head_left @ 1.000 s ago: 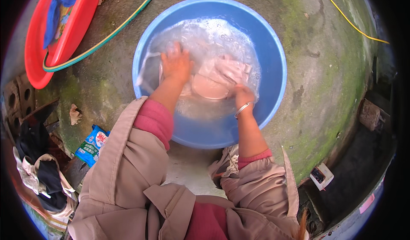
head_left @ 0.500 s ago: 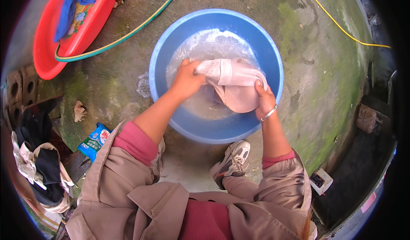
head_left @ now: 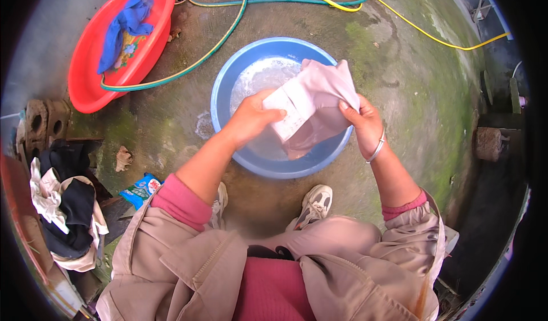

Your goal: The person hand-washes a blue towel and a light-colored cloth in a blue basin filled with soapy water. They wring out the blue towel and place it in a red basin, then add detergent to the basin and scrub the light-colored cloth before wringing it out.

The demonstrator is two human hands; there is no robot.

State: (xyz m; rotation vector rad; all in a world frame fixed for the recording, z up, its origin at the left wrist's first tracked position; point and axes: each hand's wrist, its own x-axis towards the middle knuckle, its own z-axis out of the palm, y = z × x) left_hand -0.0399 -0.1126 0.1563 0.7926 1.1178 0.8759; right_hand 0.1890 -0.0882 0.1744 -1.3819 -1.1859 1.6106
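A wet, pale pink piece of clothing (head_left: 331, 90) with a whitish panel is spread between my hands, above a round blue basin (head_left: 221, 101). My left hand (head_left: 254, 118) grips the whitish end, thumb on top and fingers mostly beneath. At the opposite edge, my right hand (head_left: 364, 126), with a silver bangle at the wrist, pinches the pink fabric between thumb and fingers. Foamy, cloudy water (head_left: 260, 75) fills the basin's bottom. The cloth hides the basin's right part.
A red oval tub (head_left: 85, 81) with a blue cloth (head_left: 123, 30) stands at far left. A green hose (head_left: 217, 50) runs from it; a yellow hose (head_left: 411, 24) crosses behind. Near my left sleeve lie a blue packet (head_left: 140, 191) and piled clothes (head_left: 77, 207). Mossy ground surrounds the basin.
The clothing, bunched low in the basin before, is now raised and spread flatter, with its whitish panel facing up. My right hand has moved right and slightly up. The whole view has shifted.
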